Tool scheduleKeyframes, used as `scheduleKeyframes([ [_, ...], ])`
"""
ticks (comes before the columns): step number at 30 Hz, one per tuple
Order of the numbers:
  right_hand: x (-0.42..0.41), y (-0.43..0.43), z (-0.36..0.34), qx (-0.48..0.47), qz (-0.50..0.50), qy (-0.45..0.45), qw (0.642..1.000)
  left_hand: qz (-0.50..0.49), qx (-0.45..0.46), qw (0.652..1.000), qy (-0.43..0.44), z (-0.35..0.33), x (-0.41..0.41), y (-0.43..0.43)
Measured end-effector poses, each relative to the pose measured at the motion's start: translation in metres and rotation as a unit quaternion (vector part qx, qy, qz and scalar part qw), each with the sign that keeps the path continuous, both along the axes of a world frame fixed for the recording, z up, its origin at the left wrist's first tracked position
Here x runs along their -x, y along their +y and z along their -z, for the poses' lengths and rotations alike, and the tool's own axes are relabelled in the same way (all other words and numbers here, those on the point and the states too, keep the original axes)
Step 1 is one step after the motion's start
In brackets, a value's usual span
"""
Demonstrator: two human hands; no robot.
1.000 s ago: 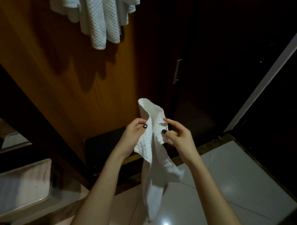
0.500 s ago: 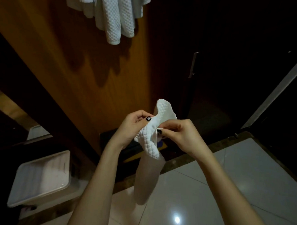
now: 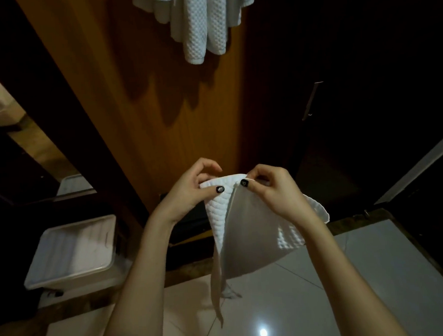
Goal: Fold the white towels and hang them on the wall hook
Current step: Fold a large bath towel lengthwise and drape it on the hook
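Towel — pinched above glossy tile floor.

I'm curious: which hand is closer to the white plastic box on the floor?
Left. The left hand is up and right of the white plastic box; the right hand is farther right.

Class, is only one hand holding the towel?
No, the left hand and right hand both pinch the towel at its top edge.

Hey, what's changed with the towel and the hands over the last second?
The towel went from a narrow hanging strip to a wider sheet, spreading out behind the right hand. That hand and the left hand kept pinching its top edge. The hanging towels and white bin stayed put.
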State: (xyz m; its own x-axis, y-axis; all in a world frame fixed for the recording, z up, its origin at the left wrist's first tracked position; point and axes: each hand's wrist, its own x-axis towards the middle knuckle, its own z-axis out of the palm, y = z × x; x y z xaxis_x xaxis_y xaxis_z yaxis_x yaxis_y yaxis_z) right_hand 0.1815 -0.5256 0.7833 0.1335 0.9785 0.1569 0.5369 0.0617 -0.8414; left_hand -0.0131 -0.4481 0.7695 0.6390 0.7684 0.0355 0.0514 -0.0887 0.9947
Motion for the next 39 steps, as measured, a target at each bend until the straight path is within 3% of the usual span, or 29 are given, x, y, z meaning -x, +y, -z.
scheduleKeyframes([
  [3, -0.004, 0.0, 0.005, 0.0, 0.018, 0.003, 1.0, -0.035, -0.065, 0.996, 0.059, 0.01, 0.01, -0.006],
  [7, -0.005, -0.003, 0.01, -0.019, 0.02, -0.003, 1.0, -0.189, -0.11, 0.974, 0.055, 0.014, -0.002, -0.011],
  [10, -0.009, -0.006, 0.005, -0.023, -0.02, -0.002, 1.0, -0.248, -0.174, 0.952, 0.044, 0.015, -0.022, -0.016],
  [15, -0.008, -0.007, -0.02, -0.061, -0.087, -0.049, 0.993, -0.233, -0.176, 0.956, -0.007, 0.008, -0.047, -0.011],
  [17, -0.006, -0.003, -0.028, -0.083, -0.061, -0.04, 0.994, -0.223, -0.154, 0.962, -0.019, 0.004, -0.053, -0.005],
  [23, -0.004, 0.016, -0.034, -0.081, 0.018, -0.053, 0.995, -0.151, -0.026, 0.972, -0.176, 0.0, -0.06, -0.009],
  [27, 0.001, 0.019, -0.032, -0.086, 0.021, -0.041, 0.995, -0.129, -0.054, 0.972, -0.187, -0.006, -0.056, -0.006],
  [36, 0.007, 0.028, -0.031, -0.066, 0.008, 0.034, 0.997, -0.227, -0.051, 0.953, -0.193, -0.006, -0.055, -0.01],
  [39, -0.012, 0.028, -0.035, -0.027, -0.039, -0.053, 0.997, -0.245, -0.072, 0.946, -0.197, -0.007, -0.047, -0.005],
])
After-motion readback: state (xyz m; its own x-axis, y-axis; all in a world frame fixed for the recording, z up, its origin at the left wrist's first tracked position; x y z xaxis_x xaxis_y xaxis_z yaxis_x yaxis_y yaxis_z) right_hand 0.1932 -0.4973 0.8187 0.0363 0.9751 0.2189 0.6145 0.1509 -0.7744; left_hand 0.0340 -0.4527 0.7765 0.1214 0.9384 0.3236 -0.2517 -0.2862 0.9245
